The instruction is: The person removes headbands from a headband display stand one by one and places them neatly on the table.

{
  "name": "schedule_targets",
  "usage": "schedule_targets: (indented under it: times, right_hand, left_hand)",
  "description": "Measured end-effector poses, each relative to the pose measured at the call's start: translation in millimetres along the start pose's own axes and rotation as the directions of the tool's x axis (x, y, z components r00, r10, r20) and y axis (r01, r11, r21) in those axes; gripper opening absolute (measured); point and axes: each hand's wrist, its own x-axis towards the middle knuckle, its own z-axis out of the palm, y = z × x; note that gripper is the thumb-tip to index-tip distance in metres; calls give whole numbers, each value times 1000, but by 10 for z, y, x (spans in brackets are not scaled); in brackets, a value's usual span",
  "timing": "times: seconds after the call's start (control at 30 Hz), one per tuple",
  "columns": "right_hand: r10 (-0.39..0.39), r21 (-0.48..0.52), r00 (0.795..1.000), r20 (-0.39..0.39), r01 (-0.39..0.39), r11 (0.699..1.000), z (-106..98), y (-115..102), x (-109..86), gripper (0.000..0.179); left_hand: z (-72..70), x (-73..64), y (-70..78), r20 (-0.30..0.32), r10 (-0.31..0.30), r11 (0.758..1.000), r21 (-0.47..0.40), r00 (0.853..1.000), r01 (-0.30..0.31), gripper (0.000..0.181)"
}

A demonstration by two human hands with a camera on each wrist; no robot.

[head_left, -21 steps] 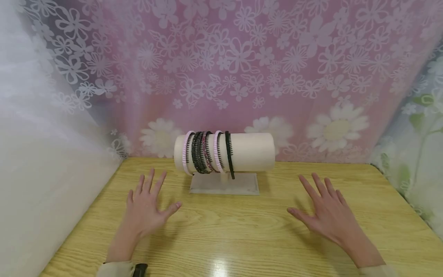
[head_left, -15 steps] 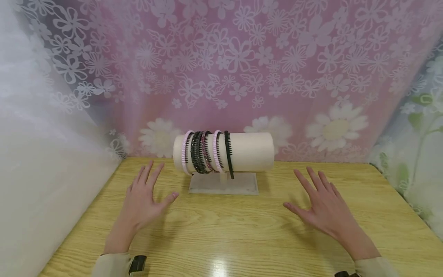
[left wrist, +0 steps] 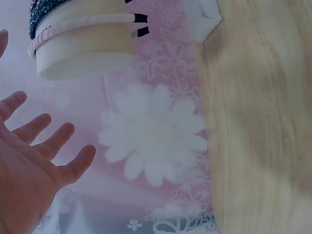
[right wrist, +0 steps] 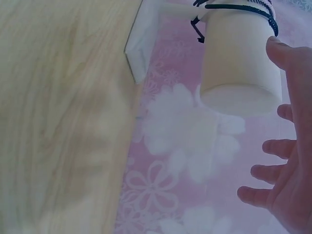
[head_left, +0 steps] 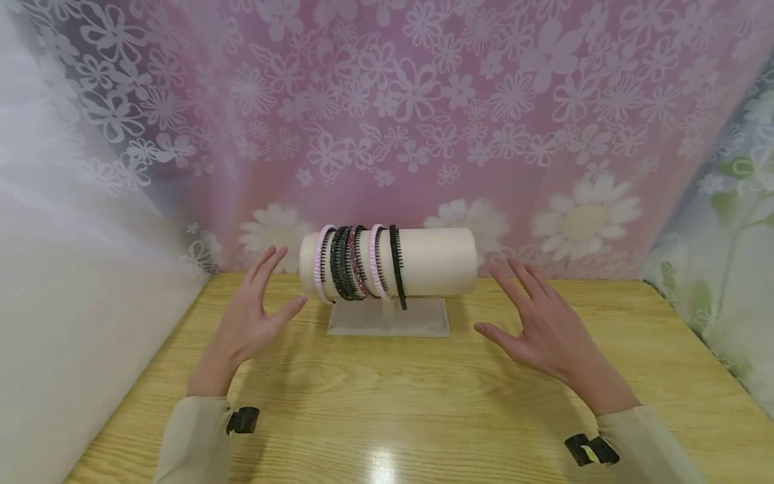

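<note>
A person's left hand [head_left: 250, 329] and right hand [head_left: 547, 333], both empty with fingers extended, flank a cream display roll [head_left: 438, 262] near the far edge of a wooden table [head_left: 387, 390]. Headbands [head_left: 318, 265] in pink, black and glitter straddle its left and middle, a black one rightmost. Beyond hangs a flowered pink curtain [head_left: 387, 134].

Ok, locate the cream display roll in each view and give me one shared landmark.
Head: cream display roll at the centre.
Left wrist: roll at upper left.
Right wrist: roll at upper right.
Shared landmark: wooden table, at the bottom in head, right side in left wrist, left side in right wrist.
</note>
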Motion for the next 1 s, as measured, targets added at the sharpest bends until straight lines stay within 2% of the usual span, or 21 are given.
schedule_targets:
  times: [0.13, 0.27, 0.7, 1.0]
  right_hand:
    - [-77, 18, 996, -45, 78, 997, 8, -33, 147, 91]
    - [-142, 38, 988, -67, 145, 989, 9, -61, 274, 88]
    - [-222, 49, 970, -99, 228, 972, 63, -158, 638, 78]
    - [-267, 58, 960, -77, 272, 961, 90, -234, 895, 79]
  left_hand:
    - [-35, 123, -18, -7, 13, 998, -54, 1000, -13, 73]
    - [-34, 205, -39, -11, 22, 998, -63, 1000, -22, 68]
    - [42, 370, -108, 25, 18, 994, -111, 1000, -15, 63]
    - [85, 478, -112, 46, 20, 979, -202, 999, -10, 60]
